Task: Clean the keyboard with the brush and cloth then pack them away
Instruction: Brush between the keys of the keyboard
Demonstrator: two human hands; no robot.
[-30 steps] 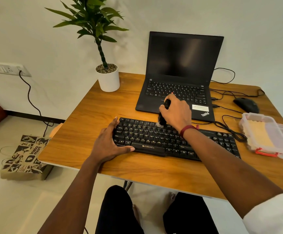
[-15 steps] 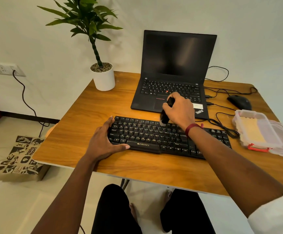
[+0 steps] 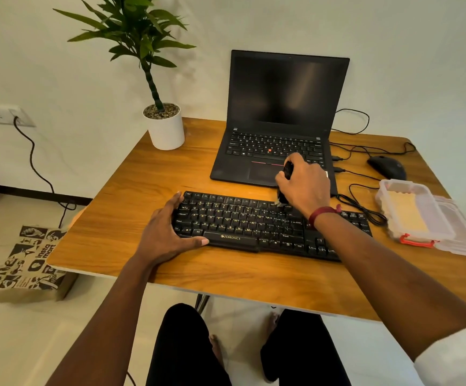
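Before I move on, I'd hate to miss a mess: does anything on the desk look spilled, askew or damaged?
Nothing looks spilled or damaged. The clear box stands open, its lid spread beside it, and the cables lie in loose loops left of it.

worktop [image 3: 131, 207]: wood grain, warm brown, smooth, soft sheen.
keyboard [image 3: 243, 221]: black plastic, matt keys, pale printed legends.
brush [image 3: 287, 171]: dark glossy handle, pale bristles at keyboard's far edge.
laptop [image 3: 282, 107]: behind keyboard; matt black casing, faintly reflective screen.
mouse [image 3: 386, 167]: behind-right of keyboard; black, slight gloss.
container [image 3: 385, 207]: right of keyboard; clear ribbed plastic, red clip.
pot [image 3: 167, 132]: behind-left of keyboard; white, smooth, matt; rough gravel on top.
bag [image 3: 25, 263]: left of keyboard; brown paper, black print.
floor [image 3: 17, 344]: pale, glossy.
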